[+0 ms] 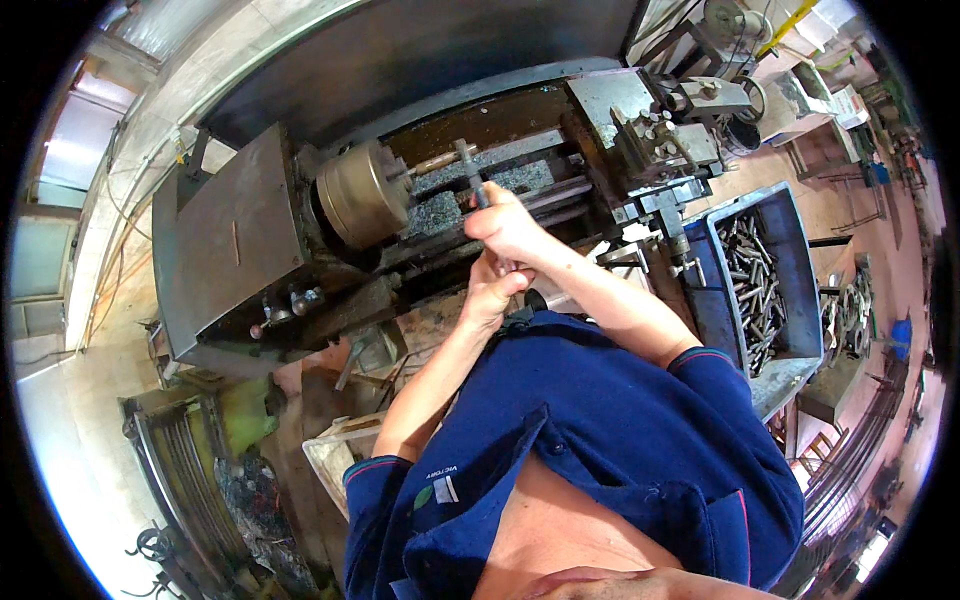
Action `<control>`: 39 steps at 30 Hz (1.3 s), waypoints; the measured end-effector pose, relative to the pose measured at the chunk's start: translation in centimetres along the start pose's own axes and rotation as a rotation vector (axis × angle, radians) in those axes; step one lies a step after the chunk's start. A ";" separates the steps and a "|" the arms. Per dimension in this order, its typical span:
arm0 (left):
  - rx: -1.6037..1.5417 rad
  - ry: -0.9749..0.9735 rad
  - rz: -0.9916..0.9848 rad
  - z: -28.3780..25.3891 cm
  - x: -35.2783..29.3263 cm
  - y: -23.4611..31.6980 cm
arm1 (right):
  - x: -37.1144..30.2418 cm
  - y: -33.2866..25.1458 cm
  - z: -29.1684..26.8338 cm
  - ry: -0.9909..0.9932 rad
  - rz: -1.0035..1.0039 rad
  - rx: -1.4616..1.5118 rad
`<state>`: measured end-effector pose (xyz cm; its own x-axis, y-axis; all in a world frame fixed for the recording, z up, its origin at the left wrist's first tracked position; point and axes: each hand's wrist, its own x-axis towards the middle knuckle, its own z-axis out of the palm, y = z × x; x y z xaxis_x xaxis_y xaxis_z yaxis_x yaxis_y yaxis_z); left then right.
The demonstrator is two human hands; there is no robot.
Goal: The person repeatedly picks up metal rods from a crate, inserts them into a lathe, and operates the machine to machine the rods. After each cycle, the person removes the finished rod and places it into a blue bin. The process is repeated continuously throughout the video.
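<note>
A slim grey measuring tool, apparently a caliper (470,168), points up and away from my right hand (508,228), whose fingers are wrapped round its near part. Its far end lies at the tip of a thin metal rod (432,162) sticking out of the lathe chuck (362,195). Just below, my left hand (488,292) is closed close against the heel of the right one. What its fingers hold, if anything, is mostly hidden.
The lathe headstock (225,235) with its levers stands at the left. Metal shavings (525,178) cover the bed behind my hands. The tool carriage (660,150) sits to the right, beside a blue crate (800,290) of dark metal pins.
</note>
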<state>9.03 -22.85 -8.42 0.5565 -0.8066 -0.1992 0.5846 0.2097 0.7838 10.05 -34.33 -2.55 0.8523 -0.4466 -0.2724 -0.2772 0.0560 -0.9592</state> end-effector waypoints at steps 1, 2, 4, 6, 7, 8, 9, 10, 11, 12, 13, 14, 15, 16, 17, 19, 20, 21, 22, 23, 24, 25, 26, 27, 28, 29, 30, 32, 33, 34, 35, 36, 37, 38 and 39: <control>0.022 0.018 -0.089 0.2 0.4 -0.1 | 0.6 1.0 -0.4 0.014 -0.001 0.072; 0.009 0.044 -0.045 0.9 0.5 -0.3 | 0.7 1.2 -1.1 0.018 0.029 0.000; 0.011 0.051 -0.069 1.0 0.4 -0.1 | 0.7 1.4 -0.9 0.023 0.037 0.095; 0.040 0.034 -0.045 -0.2 0.1 0.2 | 0.5 0.8 0.0 0.055 -0.043 -0.106; 0.031 0.052 0.002 -0.2 -0.3 0.3 | 0.2 0.3 0.4 -0.009 -0.020 -0.048; 0.031 0.046 0.003 -0.3 -0.1 0.1 | 0.3 0.2 0.3 -0.007 -0.028 -0.055; 0.028 0.045 0.008 -0.5 0.0 -0.2 | 0.4 0.3 0.3 -0.011 -0.035 -0.065; 0.024 0.045 0.013 -0.5 0.2 -0.4 | 0.5 0.3 0.1 -0.016 -0.042 -0.076; 0.013 -0.002 -0.014 -0.4 0.4 -0.6 | 0.9 1.5 -0.2 0.004 -0.006 -0.004; 0.037 0.040 -0.061 0.4 0.7 -0.7 | 1.1 1.8 -0.9 0.020 0.011 0.014; 0.021 0.020 -0.055 0.3 0.8 -1.0 | 1.3 2.4 -1.2 0.015 0.017 0.028; 0.005 0.000 -0.048 0.1 0.9 -1.3 | 1.5 2.7 -1.3 0.011 0.024 0.041; -0.007 0.027 0.000 0.2 0.8 -1.3 | 1.5 2.8 -1.1 0.027 -0.003 0.016; -0.017 0.062 0.051 0.3 0.3 -0.9 | 1.0 1.8 -0.2 0.036 -0.031 -0.006; -0.007 0.089 0.080 0.4 0.0 -0.3 | 0.5 0.5 0.1 0.005 -0.026 -0.097; 0.090 0.092 0.038 -0.1 -0.2 0.4 | 0.4 0.0 0.4 -0.027 -0.031 -0.100; 0.113 0.088 -0.010 0.0 -0.4 0.6 | 0.5 0.4 0.3 -0.043 -0.032 -0.069; 0.085 0.088 0.006 0.3 -0.3 0.5 | 0.6 0.5 0.2 -0.029 -0.023 -0.096; 0.057 0.087 0.022 0.9 -0.1 0.2 | 0.7 0.6 -0.2 -0.015 -0.013 -0.123; 0.030 0.086 0.039 1.2 -0.1 0.0 | 0.9 1.4 -0.5 -0.014 -0.022 -0.044; 0.042 0.088 0.021 1.2 0.0 0.0 | 1.1 1.2 -0.7 -0.014 -0.008 -0.058; 0.054 0.089 0.004 1.1 0.0 0.0 | 1.0 1.2 -0.6 -0.007 -0.029 -0.053; 0.066 0.090 -0.014 0.9 -0.1 0.0 | 0.9 1.0 -0.4 0.000 -0.050 -0.048; 0.083 0.102 0.013 0.6 -0.1 0.0 | 0.9 0.9 0.0 -0.023 -0.085 -0.053; 0.090 0.107 0.000 0.4 -0.3 0.2 | 1.0 0.7 0.3 -0.045 -0.120 -0.058; 0.098 0.110 -0.013 0.2 -0.4 0.4 | 0.8 0.4 0.3 -0.060 -0.074 -0.014; 0.102 0.116 -0.027 0.3 -0.5 0.6 | 0.8 0.4 0.3 -0.063 -0.083 0.008; 0.133 0.103 -0.036 1.2 -0.3 0.9 | 0.7 0.6 -0.2 -0.067 -0.103 0.054; 0.137 0.093 -0.054 1.4 0.0 0.7 | -0.3 -0.5 -1.0 -0.079 -0.084 0.017; 0.140 0.083 -0.072 1.7 0.2 0.5 | -0.4 -0.4 -1.3 -0.044 0.008 0.076; 0.149 0.082 -0.072 2.0 0.2 0.3 | -0.5 -0.4 -1.8 -0.047 -0.003 0.079; 0.151 0.085 -0.069 2.2 0.2 0.4 | -0.6 -0.4 -2.3 -0.041 -0.014 0.088; 0.152 0.089 -0.067 2.3 0.2 0.4 | -0.5 -0.3 -2.4 -0.054 -0.021 0.070; 0.153 0.093 -0.064 2.4 0.2 0.3 | -0.3 0.0 -2.2 -0.068 -0.027 0.052; 0.123 0.113 -0.059 2.2 0.0 0.0 | -0.1 0.0 -1.9 -0.080 -0.035 0.044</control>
<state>7.75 -24.01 -7.09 0.5902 -0.7470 -0.3061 0.5455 0.0895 0.8333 9.09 -35.93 -2.40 0.8944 -0.3761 -0.2420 -0.2281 0.0817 -0.9702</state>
